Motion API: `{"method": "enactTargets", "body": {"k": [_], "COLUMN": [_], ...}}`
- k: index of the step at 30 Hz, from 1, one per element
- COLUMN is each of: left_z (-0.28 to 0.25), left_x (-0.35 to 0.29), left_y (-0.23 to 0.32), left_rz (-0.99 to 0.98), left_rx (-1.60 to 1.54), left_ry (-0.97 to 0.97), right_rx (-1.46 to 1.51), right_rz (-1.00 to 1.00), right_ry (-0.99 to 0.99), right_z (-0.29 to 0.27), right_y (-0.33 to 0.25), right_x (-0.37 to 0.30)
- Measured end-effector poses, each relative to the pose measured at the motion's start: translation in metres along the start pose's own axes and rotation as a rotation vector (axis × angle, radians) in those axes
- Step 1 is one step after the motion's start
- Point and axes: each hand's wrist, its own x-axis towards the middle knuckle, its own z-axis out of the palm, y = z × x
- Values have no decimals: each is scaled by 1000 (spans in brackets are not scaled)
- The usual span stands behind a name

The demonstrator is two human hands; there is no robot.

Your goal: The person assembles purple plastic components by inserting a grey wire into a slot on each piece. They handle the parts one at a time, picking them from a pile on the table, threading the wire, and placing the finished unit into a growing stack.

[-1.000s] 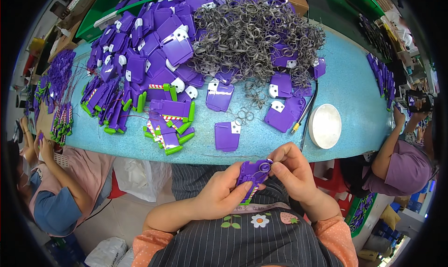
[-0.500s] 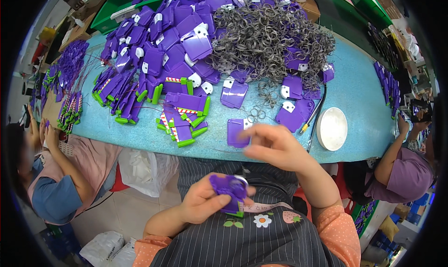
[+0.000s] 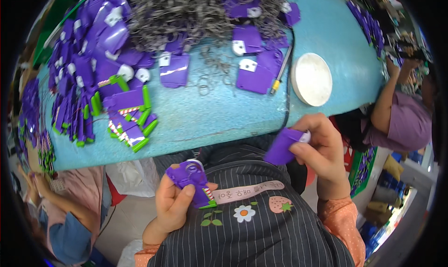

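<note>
My left hand (image 3: 172, 205) is closed around a purple plastic part (image 3: 195, 185), which has a green edge, a red-and-white striped strip and a round ring-like piece at its top, in front of my apron. To the right and a little higher, my right hand (image 3: 324, 150) pinches a flat purple plastic panel (image 3: 281, 148) by its white corner between thumb and fingers. The two parts are apart. On the table beyond lie a purple panel with a white skull-like corner (image 3: 259, 73) and another such panel (image 3: 174, 72).
A tangled heap of grey rings (image 3: 177, 17) covers the table's far middle. Left of it are piled purple panels (image 3: 109, 33) and green-edged parts (image 3: 128, 99). A white bowl (image 3: 312, 80) stands right of a black cable (image 3: 290, 71). Co-workers sit at left and right.
My right hand has picked up the purple panel from the table's near edge and brought it back toward me. My left hand still holds its part. The view has shifted right.
</note>
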Motion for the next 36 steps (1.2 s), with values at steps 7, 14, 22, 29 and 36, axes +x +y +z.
{"method": "enactTargets", "body": {"k": [7, 14, 22, 29, 36], "left_z": [24, 33, 37, 52, 38], "left_x": [4, -12, -11, 34, 36], "left_y": [7, 5, 4, -2, -12], "left_rz": [4, 67, 42, -306, -215], "left_rx": [45, 140, 157, -17, 24], "left_ry": [-87, -122, 7, -81, -271], "right_rx": [417, 303, -35, 242, 221], "right_rz": [312, 528, 115, -35, 146], "right_ry": [282, -55, 665, 138, -297], "right_z": [-43, -30, -71, -24, 36], "right_y": [69, 93, 77, 30, 24], "right_x": [-69, -101, -99, -57, 9]}}
